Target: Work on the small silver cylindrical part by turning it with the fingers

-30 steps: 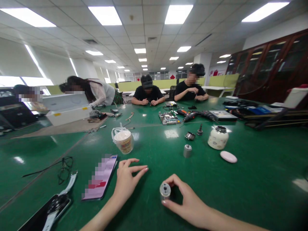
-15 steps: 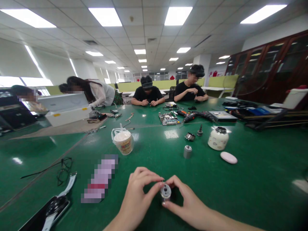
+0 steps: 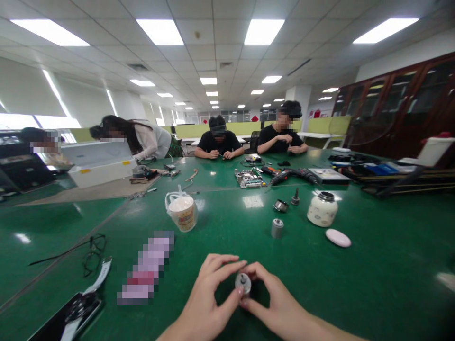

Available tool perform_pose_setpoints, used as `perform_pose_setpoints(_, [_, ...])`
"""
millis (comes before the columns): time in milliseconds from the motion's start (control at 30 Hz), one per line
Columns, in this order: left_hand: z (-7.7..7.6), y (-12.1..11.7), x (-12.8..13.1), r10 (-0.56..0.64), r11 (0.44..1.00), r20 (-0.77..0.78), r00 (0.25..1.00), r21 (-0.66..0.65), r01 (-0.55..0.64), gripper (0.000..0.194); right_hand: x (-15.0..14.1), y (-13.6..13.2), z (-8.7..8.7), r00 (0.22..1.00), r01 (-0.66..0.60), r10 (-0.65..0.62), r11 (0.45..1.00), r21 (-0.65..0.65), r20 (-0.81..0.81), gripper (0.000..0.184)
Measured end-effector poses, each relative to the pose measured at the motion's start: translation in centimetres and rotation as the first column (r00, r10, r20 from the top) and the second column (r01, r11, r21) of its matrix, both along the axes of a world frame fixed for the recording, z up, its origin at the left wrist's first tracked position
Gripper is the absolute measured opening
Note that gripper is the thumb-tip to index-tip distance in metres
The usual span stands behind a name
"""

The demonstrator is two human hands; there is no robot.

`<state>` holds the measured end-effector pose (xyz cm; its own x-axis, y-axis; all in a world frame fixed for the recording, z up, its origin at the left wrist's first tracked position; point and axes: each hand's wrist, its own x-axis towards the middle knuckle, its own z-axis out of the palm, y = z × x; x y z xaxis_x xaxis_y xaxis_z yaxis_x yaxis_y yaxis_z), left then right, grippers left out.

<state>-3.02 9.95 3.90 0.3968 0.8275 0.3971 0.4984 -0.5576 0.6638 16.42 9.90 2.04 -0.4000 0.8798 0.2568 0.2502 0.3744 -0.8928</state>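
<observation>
A small silver cylindrical motor (image 3: 242,280) stands upright between my hands, low over the green table, its round end with a dark centre facing up. My right hand (image 3: 275,296) grips its side, thumb in front and index finger behind. The thumb of my left hand (image 3: 213,293) presses on the near top edge, while its fingers arch over the far side. Its lower part is mostly hidden by my fingers. Farther off stand a similar silver cylinder (image 3: 277,228), an open metal ring-shaped part (image 3: 280,205) and a small dark part with a shaft (image 3: 295,197).
A lidded paper cup in a bag (image 3: 183,215), a cream jar (image 3: 323,209) and a pinkish oval object (image 3: 338,238) stand beyond my hands. Left lie eyeglasses (image 3: 94,253) and a watch (image 3: 80,305). Farther back are a circuit board (image 3: 250,178), power drills (image 3: 280,176) and several people.
My left thumb has moved from the motor's far left edge onto its near top edge, and the left fingers have lifted slightly. My right hand keeps its grip. The view has tilted up slightly.
</observation>
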Motion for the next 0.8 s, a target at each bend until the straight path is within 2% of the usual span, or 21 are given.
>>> perform_pose_setpoints(100, [-2.0, 0.1, -0.1, 0.015, 1.0, 0.088, 0.996, -0.001, -0.015, 0.082, 0.8, 0.0, 0.5, 1.0, 0.003, -0.002, 0.998, 0.068, -0.006, 0.062])
perform_pose_setpoints(167, [-3.1, 0.3, 0.0, 0.05, 0.999, 0.108, 0.993, -0.024, -0.048, 0.089, 1.4, 0.0, 1.1, 1.0, -0.007, 0.009, 0.994, 0.106, -0.016, 0.066])
perform_pose_setpoints(267, [-3.8, 0.4, 0.3, 0.076, 0.995, 0.098, 0.992, -0.072, -0.069, 0.079, 1.7, -0.1, 2.3, 0.999, -0.046, 0.045, 0.989, 0.143, 0.01, 0.055])
perform_pose_setpoints(367, [-3.6, 0.3, 0.5, 0.092, 0.991, 0.097, 0.991, -0.108, -0.081, 0.065, 1.6, 0.0, 3.2, 0.994, -0.098, 0.089, 0.985, 0.141, 0.07, 0.045])
perform_pose_setpoints(533, [-3.2, 0.2, 0.6, 0.131, 0.983, 0.068, 0.989, -0.14, -0.121, 0.062, 2.1, 0.9, 4.3, 0.999, 0.03, -0.035, 0.988, 0.149, 0.032, 0.027])
perform_pose_setpoints(600, [-3.2, 0.3, 0.6, 0.126, 0.983, 0.064, 0.99, -0.14, -0.116, 0.064, 2.0, 1.1, 4.5, 0.998, 0.056, -0.061, 0.989, 0.136, 0.031, 0.025])
perform_pose_setpoints(700, [-3.2, 0.4, 0.6, 0.114, 0.987, 0.071, 0.991, -0.119, -0.105, 0.061, 1.1, 1.0, 4.3, 0.996, 0.029, -0.038, 0.993, 0.117, 0.076, 0.026])
perform_pose_setpoints(800, [-3.4, 0.5, 0.6, 0.118, 0.99, 0.06, 0.991, -0.088, -0.112, 0.055, 0.1, 1.2, 4.3, 0.996, 0.002, -0.011, 0.995, 0.099, 0.086, 0.018])
